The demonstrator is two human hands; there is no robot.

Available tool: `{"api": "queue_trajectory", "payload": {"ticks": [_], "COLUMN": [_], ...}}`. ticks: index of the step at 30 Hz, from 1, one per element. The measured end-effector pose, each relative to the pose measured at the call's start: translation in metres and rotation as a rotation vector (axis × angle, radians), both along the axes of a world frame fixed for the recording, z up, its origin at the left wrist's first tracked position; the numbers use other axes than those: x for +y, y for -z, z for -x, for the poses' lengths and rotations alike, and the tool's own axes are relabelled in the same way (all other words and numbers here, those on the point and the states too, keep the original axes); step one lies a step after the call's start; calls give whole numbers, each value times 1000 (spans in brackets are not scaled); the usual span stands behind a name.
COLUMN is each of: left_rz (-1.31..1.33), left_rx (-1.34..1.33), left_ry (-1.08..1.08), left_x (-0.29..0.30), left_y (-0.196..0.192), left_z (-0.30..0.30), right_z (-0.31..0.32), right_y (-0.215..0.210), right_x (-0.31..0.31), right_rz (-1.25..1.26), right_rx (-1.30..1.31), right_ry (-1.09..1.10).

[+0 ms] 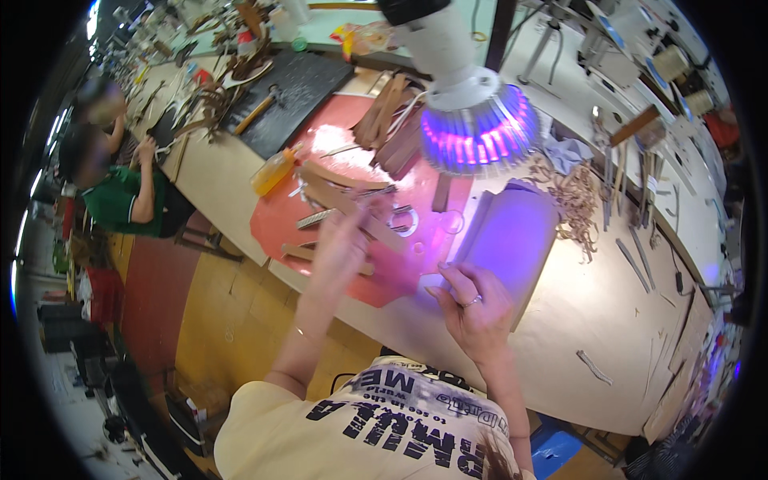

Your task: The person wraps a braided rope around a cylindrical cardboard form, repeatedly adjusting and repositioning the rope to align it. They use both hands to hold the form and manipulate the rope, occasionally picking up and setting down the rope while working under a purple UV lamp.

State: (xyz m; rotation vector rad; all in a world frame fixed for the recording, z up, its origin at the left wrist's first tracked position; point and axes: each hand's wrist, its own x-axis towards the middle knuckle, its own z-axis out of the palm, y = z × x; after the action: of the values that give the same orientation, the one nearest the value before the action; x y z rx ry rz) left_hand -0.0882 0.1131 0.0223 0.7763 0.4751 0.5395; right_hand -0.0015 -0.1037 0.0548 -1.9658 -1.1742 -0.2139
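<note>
In the head view, the left hand [344, 238] is over the pink mat [320, 274], blurred, its fingers loosely bent; whether they grip anything, I cannot tell. A broad brown strip [322, 190] lies right at those fingertips, its long axis slanting from far left to near right—across the line of the left forearm. The left hand is clearly nearer to it. The right hand [478, 310] is well apart, beside the purple-lit folded sheet [512, 232]—thumb and forefinger nearly meeting, the others curled; anything thin between them cannot be made out.
</note>
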Motion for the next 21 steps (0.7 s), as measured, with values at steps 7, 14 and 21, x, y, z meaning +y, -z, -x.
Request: {"api": "queue_trajectory", "payload": {"ticks": [7, 14, 21], "left_rz": [-514, -1381, -1651], "left_rx": [387, 914, 978], "left_ry": [-295, -418, 31], "left_x": [133, 139, 127], "left_y": [85, 143, 103], "left_z": [-54, -53, -52], "right_z": [-23, -36, -26], "right_y": [1, 6, 18], "right_x": [-69, -152, -237], "right_rz": [-38, -92, 183], "right_rx": [132, 176, 298], "right_ry": [285, 766, 1046]}}
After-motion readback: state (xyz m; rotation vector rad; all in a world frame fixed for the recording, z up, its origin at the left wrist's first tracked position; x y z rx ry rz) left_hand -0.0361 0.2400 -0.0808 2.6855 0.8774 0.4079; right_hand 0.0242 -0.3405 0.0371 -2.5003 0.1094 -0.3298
